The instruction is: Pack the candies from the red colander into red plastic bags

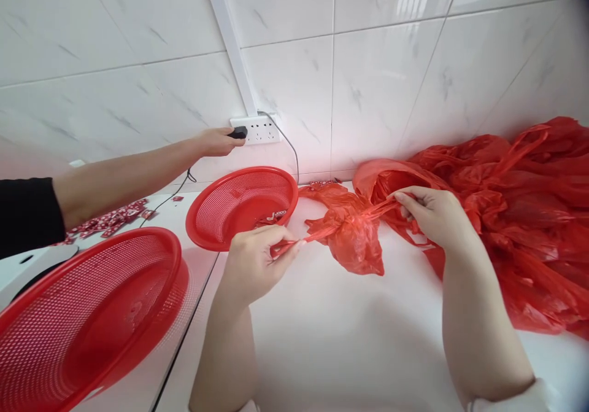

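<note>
A small red plastic bag with a bunched top is stretched between my two hands, just above the white table. My left hand pinches one twisted end of it, left of the bag. On the other side my right hand pinches the opposite end between thumb and fingers. The bag's full lower part hangs between them; what is inside cannot be made out. Behind the bag, an open red bag lies against the wall.
A large heap of red bags fills the right side. Two red baskets stand left, near scattered small red packets. Another person's arm reaches across to a black plug at the wall socket strip.
</note>
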`<state>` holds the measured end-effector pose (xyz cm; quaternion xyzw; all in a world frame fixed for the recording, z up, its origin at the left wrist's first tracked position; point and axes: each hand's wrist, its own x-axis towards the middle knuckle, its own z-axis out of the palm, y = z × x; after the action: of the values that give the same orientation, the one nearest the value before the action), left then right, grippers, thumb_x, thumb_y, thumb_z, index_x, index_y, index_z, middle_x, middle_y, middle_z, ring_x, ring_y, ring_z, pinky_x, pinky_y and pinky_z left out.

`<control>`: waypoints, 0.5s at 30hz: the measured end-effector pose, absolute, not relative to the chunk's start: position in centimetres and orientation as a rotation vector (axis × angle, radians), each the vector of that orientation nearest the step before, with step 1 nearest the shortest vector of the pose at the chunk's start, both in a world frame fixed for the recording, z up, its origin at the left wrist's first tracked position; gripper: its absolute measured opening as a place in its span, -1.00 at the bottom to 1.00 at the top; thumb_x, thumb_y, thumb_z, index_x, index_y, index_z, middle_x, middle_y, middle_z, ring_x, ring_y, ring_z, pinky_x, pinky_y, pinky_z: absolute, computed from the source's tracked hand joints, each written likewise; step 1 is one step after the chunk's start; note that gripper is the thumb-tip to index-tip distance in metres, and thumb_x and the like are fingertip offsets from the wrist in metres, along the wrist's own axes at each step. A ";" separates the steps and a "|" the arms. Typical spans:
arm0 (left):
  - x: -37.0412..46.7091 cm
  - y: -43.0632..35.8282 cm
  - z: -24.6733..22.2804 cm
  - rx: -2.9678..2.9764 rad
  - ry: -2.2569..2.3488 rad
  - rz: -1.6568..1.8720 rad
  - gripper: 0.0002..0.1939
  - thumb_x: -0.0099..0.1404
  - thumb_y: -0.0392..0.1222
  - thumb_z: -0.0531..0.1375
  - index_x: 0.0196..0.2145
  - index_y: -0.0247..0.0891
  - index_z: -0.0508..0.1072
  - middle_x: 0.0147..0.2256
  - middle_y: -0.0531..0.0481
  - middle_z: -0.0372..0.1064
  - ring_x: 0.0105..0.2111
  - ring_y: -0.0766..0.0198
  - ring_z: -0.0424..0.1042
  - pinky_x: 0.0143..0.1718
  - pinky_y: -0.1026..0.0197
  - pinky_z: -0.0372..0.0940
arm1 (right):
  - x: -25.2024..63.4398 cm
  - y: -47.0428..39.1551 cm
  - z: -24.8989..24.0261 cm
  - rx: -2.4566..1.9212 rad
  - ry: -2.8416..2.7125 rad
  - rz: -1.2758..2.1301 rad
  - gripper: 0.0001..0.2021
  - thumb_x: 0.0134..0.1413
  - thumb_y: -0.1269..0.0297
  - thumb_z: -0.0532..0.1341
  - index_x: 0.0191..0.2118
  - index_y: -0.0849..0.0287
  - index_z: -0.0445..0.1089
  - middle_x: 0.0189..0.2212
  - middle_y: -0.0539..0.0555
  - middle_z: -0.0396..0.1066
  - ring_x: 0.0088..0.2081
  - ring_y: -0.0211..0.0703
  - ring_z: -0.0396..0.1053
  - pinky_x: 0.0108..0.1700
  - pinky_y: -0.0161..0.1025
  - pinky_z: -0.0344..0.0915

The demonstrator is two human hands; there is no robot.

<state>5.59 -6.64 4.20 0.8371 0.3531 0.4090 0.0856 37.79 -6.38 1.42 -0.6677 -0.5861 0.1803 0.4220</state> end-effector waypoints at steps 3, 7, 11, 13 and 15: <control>5.9 -6.2 4.2 2.403 1.066 1.111 -0.90 0.19 -0.20 0.24 -0.48 -0.20 0.47 -0.51 0.10 0.41 -0.51 0.35 0.39 -0.49 0.31 0.24 | 37.1 -6.5 1.6 -1.702 -1.577 0.489 -0.71 0.16 0.07 0.17 -0.39 0.14 0.50 -0.60 0.01 0.40 -0.60 -0.22 0.30 -0.52 -0.26 0.21; 7.5 -6.3 4.2 2.147 0.964 0.927 -0.81 0.18 -0.19 0.22 -0.55 -0.26 0.38 -0.19 0.02 0.49 -0.11 0.14 0.48 -0.30 0.22 0.34 | 36.2 -6.9 1.9 -1.542 -1.614 0.584 -0.72 0.13 0.04 0.21 -0.22 0.13 0.52 -0.49 0.05 0.49 -0.47 -0.16 0.40 -0.44 -0.25 0.28; 9.6 -6.3 3.2 1.740 0.781 0.709 -0.75 0.27 -0.17 0.10 -0.55 -0.27 0.29 -0.45 0.08 0.43 -0.21 0.22 0.51 -0.23 0.17 0.30 | 34.8 -7.6 2.2 -1.363 -1.736 0.696 -0.66 0.16 0.00 0.17 -0.20 0.16 0.52 -0.38 0.09 0.51 -0.39 -0.15 0.40 -0.35 -0.22 0.33; 10.3 -6.1 2.5 1.536 0.701 0.682 -0.74 0.31 -0.14 0.09 -0.53 -0.24 0.24 -0.61 0.16 0.25 -0.45 0.34 0.46 -0.26 0.17 0.31 | 34.3 -7.8 2.4 -1.326 -1.760 0.708 -0.66 0.18 0.00 0.16 -0.21 0.17 0.51 -0.37 0.09 0.51 -0.37 -0.14 0.40 -0.33 -0.21 0.33; 10.6 -5.6 1.9 1.375 0.683 0.695 -0.70 0.30 -0.10 0.13 -0.53 -0.22 0.16 -0.67 0.22 0.04 -0.64 0.46 0.23 -0.42 0.27 0.25 | 34.3 -7.8 2.4 -1.340 -1.780 0.678 -0.68 0.19 0.03 0.15 -0.24 0.16 0.51 -0.38 0.08 0.51 -0.38 -0.15 0.39 -0.33 -0.22 0.32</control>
<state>10.60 -5.61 1.87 0.6090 0.3026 0.3076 0.6655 34.31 -7.79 2.44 -0.5284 -0.7022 0.2674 0.3952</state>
